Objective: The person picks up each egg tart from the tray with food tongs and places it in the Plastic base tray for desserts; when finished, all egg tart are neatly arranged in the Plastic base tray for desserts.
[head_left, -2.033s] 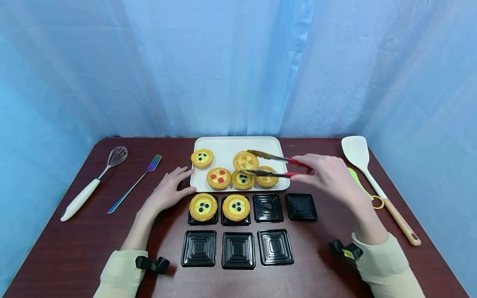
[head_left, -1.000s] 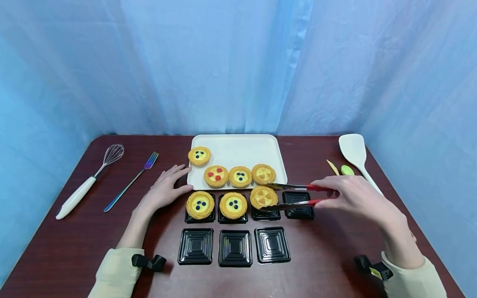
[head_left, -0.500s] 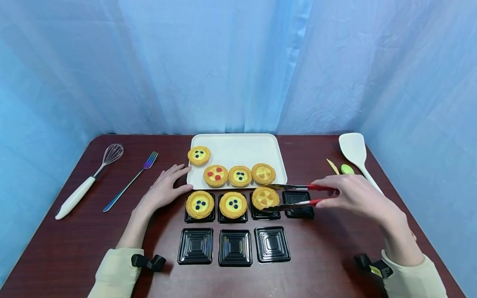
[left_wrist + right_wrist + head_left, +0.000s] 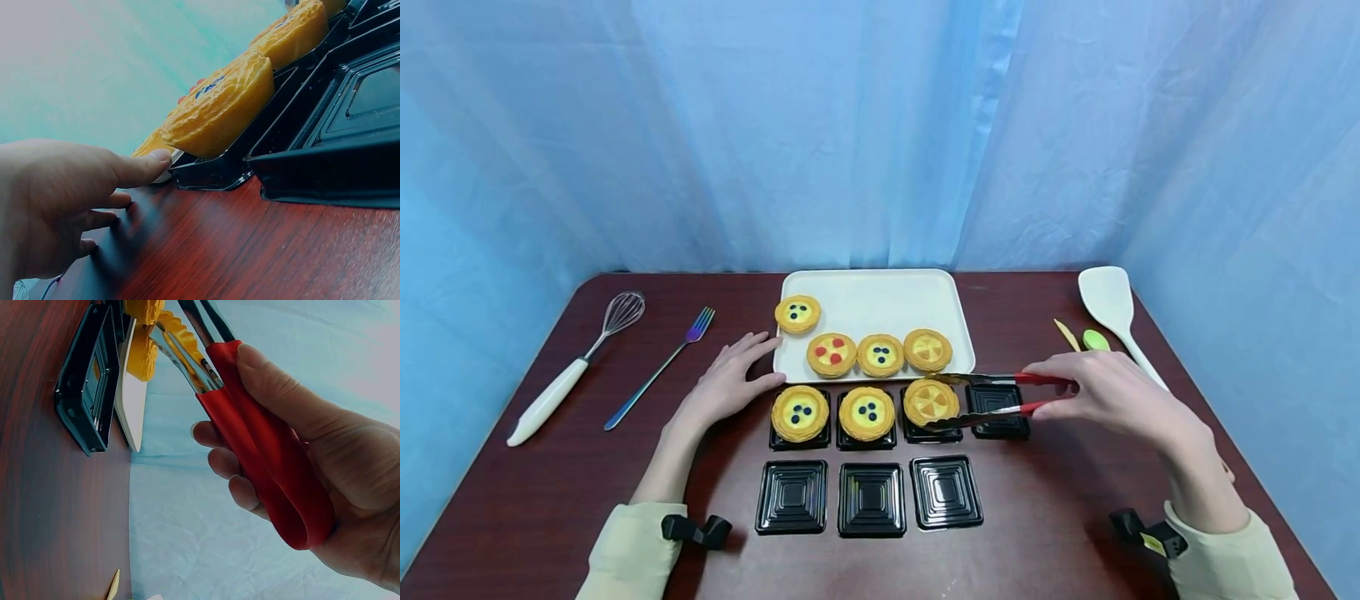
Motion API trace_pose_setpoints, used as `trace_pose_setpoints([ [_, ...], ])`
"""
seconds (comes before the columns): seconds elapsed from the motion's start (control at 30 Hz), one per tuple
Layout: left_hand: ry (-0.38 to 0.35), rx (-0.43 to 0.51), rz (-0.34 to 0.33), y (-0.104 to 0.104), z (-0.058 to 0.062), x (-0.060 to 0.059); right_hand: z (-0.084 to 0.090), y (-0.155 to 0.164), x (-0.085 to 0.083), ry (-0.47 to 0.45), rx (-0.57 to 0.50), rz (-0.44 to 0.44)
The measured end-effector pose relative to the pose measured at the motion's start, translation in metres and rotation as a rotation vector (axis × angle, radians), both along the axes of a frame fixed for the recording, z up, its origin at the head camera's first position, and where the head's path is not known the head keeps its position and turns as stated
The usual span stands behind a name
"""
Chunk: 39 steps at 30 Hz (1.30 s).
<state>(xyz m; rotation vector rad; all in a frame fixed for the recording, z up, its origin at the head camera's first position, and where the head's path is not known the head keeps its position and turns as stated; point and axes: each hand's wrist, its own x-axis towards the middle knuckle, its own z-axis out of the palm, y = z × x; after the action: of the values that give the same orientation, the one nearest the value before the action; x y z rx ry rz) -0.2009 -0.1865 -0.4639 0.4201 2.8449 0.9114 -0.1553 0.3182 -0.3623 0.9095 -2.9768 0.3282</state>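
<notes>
Seven egg tarts are showing: four lying on the one white tray, three sitting in black cups (seven cups altogether, four standing unfilled). One whisk, one fork, one white spatula and one pair of red-handled tongs are lying about.

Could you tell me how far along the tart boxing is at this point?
Two blueberry tarts already sit in black trays. The right hand grips red-handled tongs around an orange-topped tart at the third tray. Four tarts remain on the white tray; four black trays are empty.
</notes>
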Motion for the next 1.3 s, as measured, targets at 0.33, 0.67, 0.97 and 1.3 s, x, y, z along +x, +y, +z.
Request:
trace_pose_setpoints([
  [0.33,0.002,0.001,-0.001,-0.0003,-0.0008,-0.0005,-0.0013,0.0003,-0.001,0.0,-0.006,0.006],
  [0.67,0.007,0.001,-0.003,-0.0009,-0.0016,-0.0005,-0.0005,0.0008,-0.0008,0.001,-0.006,0.009],
  [0.97,0.011,0.003,-0.004,-0.0009,-0.0016,-0.0005,0.0012,-0.0005,-0.0002,0.027,0.003,0.002],
  [1.3,0.006,0.01,-0.005,0.0,0.0005,0.0006,-0.0008,0.0009,-0.0011,0.017,-0.002,0.012],
])
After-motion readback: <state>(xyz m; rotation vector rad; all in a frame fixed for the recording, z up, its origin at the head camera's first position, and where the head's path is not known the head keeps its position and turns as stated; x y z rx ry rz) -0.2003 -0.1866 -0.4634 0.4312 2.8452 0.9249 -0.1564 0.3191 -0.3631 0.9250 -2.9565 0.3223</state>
